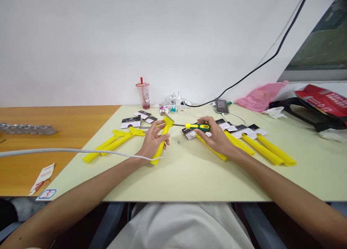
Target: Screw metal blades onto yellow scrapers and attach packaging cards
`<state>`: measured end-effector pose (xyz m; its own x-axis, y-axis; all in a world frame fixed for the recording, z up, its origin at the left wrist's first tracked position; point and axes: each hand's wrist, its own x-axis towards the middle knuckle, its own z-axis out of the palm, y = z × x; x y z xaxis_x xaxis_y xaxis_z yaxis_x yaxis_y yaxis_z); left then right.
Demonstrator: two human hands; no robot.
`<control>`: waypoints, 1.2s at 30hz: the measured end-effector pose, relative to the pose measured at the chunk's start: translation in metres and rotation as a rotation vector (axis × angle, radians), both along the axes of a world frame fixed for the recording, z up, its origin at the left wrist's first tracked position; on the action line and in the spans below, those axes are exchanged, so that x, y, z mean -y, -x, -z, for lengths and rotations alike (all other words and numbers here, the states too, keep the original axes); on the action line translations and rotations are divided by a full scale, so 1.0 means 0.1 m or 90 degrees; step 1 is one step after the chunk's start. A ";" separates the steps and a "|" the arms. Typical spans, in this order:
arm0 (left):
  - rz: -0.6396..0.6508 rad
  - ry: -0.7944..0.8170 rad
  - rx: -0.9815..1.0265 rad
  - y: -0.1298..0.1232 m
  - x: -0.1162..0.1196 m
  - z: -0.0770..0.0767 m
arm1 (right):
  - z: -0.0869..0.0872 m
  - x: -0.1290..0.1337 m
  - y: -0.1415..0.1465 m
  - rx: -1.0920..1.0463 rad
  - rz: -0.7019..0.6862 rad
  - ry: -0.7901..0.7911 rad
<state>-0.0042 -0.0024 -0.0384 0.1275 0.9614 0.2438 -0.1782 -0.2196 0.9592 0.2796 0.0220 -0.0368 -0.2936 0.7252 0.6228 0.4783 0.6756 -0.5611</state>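
My left hand [153,138] grips a yellow plastic scraper [162,147] upright across its handle, with a metal blade at its head. My right hand [211,134] is shut around a screwdriver [197,127] with a yellow and green handle. Its thin steel shaft points left towards the scraper's head, and I cannot tell whether the tip touches it. A few tiny metal screws [178,142] lie on the board between my hands. More yellow scrapers [261,149] lie to the right, under and beyond my right hand, and others [116,142] lie to the left.
Black-and-white packaging cards [130,122] lie along the back of the pale board [187,180]. Behind them stand a bubble-tea cup [142,95] and a power strip [173,105] with cables. A grey cable [67,151] crosses my left wrist. A wooden desk [54,169] adjoins on the left, and a pink bag [260,96] lies back right.
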 end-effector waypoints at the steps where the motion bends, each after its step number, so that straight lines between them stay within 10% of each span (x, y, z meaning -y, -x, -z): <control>1: 0.002 -0.002 -0.002 0.00 0.00 0.00 | 0.00 0.00 0.00 -0.001 0.016 0.006; 36: -0.002 -0.001 -0.007 0.00 0.01 0.01 | -0.07 0.02 0.00 0.047 0.083 0.069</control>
<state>-0.0046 -0.0032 -0.0392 0.1274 0.9616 0.2432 -0.1666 -0.2210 0.9609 0.2801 0.0205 -0.0303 -0.2355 0.8213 0.5196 0.6006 0.5433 -0.5866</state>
